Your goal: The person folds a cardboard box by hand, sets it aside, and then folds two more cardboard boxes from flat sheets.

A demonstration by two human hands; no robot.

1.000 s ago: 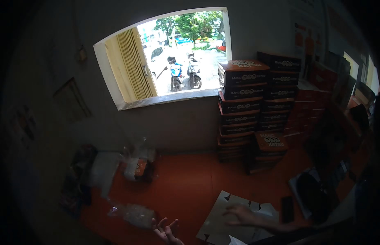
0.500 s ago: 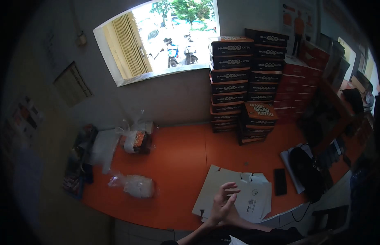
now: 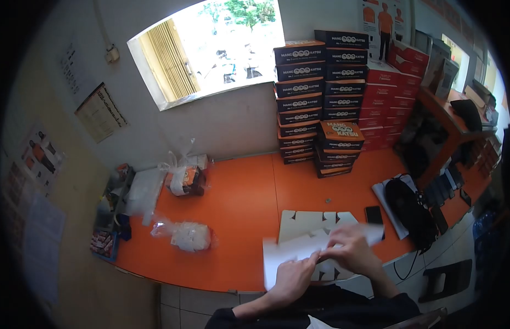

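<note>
My left hand [image 3: 292,279] has its fingers closed at the near edge of a white cardboard sheet [image 3: 285,255], close to the sheet's middle. Meeting it there, my right hand [image 3: 353,250] curls over the same sheet, its fingers bent and slightly blurred. The sheet slants up to the right in front of me, and its right end is smeared by motion. Behind and beneath it lies a flat, pale die-cut box blank [image 3: 299,219] with dark slots, partly hidden by the sheet and my hands.
A phone [image 3: 374,215] and a black pouch [image 3: 404,205] on papers lie right on the orange table [image 3: 238,219]. Plastic-wrapped packs [image 3: 192,237] are left. Stacked dark boxes [image 3: 300,88] and red boxes [image 3: 378,93] stand at the back, with a supply tray [image 3: 108,222] far left.
My hands, earlier together over a printed cardboard blank, have moved apart and now hold a white sheet across it. My right hand has shifted right and up. The view has tilted slightly.
</note>
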